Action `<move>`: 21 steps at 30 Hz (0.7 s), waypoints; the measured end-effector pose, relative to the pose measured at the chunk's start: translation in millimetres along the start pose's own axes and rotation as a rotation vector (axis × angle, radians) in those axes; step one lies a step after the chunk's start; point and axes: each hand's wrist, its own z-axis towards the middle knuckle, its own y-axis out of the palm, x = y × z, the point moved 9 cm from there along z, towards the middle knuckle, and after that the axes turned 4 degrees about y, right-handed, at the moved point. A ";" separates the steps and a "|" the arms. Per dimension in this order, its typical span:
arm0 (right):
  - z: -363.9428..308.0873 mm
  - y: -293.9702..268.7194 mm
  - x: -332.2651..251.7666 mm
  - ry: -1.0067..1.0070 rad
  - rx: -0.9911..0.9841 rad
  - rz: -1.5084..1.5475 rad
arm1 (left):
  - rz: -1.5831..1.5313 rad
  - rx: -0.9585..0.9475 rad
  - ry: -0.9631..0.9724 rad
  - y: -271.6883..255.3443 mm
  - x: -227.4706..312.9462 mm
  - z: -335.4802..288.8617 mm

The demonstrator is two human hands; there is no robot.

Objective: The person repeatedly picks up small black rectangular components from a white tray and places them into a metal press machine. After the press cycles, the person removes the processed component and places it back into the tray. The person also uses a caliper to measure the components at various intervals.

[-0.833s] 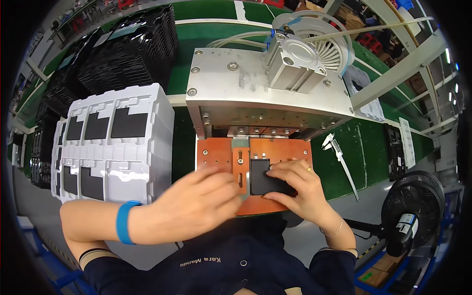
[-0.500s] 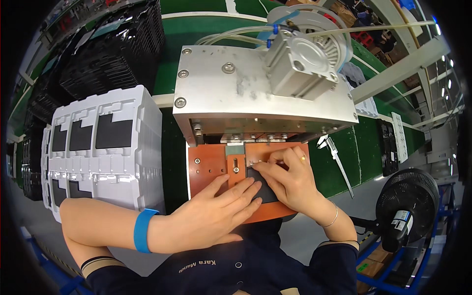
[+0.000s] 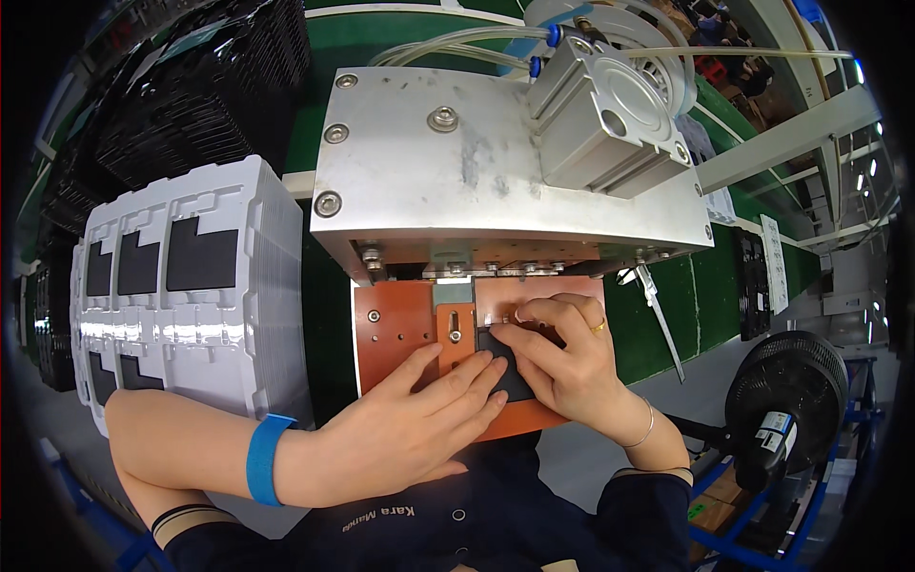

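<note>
A flat black piece [image 3: 515, 381] lies on an orange fixture plate [image 3: 393, 310], partly covered by both hands. My left hand [image 3: 405, 419] rests with fingers stretched out, the fingertips on the piece's left edge beside a slotted orange block [image 3: 456, 334]. At the piece's far edge, small silvery tabs show, and my right hand [image 3: 577, 357] pinches there with thumb and forefinger. Whatever sits between those fingertips is too small to make out. Just beyond the plate stands a metal press [image 3: 410, 167] with a cylinder on top.
To the left is a stack of white trays [image 3: 205, 329] holding black L-shaped pieces, with black trays [image 3: 210, 105] behind it. A caliper [image 3: 660, 319] lies on the green bench at right. A black fan [image 3: 786, 400] stands nearer me on that side.
The view has shifted slightly closer to the press. My right thumb and forefinger have moved a little along the tabs; my left hand keeps its place on the black piece.
</note>
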 end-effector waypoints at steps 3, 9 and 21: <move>1.0 1.0 -2.8 -0.002 -0.030 -0.051 | -0.012 0.006 -0.003 0.5 -0.3 0.0; 6.4 -5.7 4.4 0.103 0.041 0.021 | -0.025 0.000 -0.006 0.2 -1.4 0.9; -2.3 -1.8 -7.7 -0.007 -0.041 -0.021 | -0.038 0.017 -0.004 0.2 -1.2 0.2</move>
